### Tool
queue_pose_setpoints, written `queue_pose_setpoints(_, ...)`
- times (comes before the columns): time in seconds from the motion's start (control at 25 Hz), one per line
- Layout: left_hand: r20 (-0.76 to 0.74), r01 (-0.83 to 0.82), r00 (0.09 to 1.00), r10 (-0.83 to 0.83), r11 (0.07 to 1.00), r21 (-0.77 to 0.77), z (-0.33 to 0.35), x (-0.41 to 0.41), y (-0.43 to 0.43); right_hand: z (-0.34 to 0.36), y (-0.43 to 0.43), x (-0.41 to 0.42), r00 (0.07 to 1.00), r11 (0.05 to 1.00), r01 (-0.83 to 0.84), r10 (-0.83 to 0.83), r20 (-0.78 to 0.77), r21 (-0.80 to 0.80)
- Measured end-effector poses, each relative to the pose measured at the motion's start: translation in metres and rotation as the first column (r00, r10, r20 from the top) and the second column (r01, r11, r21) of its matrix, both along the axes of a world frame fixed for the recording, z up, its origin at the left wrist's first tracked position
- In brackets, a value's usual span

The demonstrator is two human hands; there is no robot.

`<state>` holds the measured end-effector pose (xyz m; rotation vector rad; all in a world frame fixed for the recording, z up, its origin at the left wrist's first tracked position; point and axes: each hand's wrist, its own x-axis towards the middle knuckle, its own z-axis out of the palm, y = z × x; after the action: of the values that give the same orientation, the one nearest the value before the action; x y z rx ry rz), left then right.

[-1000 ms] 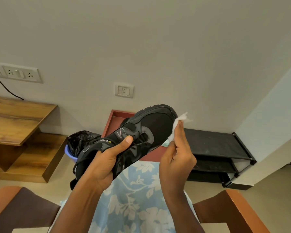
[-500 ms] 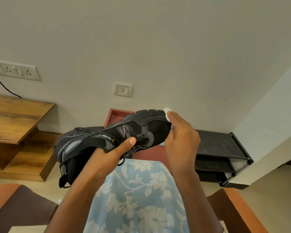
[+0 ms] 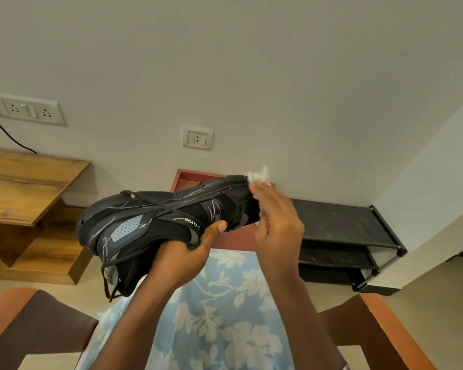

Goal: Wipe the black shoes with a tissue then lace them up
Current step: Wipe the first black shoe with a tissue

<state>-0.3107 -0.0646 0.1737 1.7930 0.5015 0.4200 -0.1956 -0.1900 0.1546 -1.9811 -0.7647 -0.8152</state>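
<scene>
A black shoe with grey panels is held up in front of me, turned on its side, sole edge upward, toe to the right. My left hand grips it from below at the collar, thumb pressed on the side. A loose black lace trails across the shoe and hangs off its heel. My right hand is closed on a crumpled white tissue and presses it against the toe end. Only one shoe is in view.
A low black shoe rack stands against the wall at right. A red-brown tray lies behind the shoe. A wooden shelf unit is at left. Chair arms flank my blue floral lap.
The shoe has been rolled further onto its side, and its heel now hides the blue bin with the black bag. My right hand with the tissue stays at the toe, the tissue now sticking up.
</scene>
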Motion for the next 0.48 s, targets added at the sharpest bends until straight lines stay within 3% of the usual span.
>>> queue_pose_setpoints(0.08, 0.065, -0.025, 0.997, 0.028, 0.998, -0.053, 0.001, -0.001, 0.002, -0.008, -0.014, 0.012, 0.976, 0.987, 0.152, -0.141, -0.165, 0.060)
queue_pose_setpoints(0.2, 0.153, -0.002, 0.988, 0.029, 0.985, -0.173, 0.003, -0.001, 0.005, -0.019, -0.016, 0.009, 0.920, 0.965, 0.249, -0.208, -0.333, 0.086)
queue_pose_setpoints(0.36, 0.152, -0.002, 0.988, 0.033, 0.980, -0.200, 0.004, 0.002, 0.004, -0.012, -0.012, 0.008, 0.820, 0.924, 0.277, -0.086, -0.565, 0.263)
queue_pose_setpoints(0.48, 0.149, -0.033, 0.987, 0.066, 0.976, -0.216, -0.001, 0.002, 0.009, 0.011, -0.020, 0.007, 0.826, 0.809, 0.335, -0.005, -0.563, 0.484)
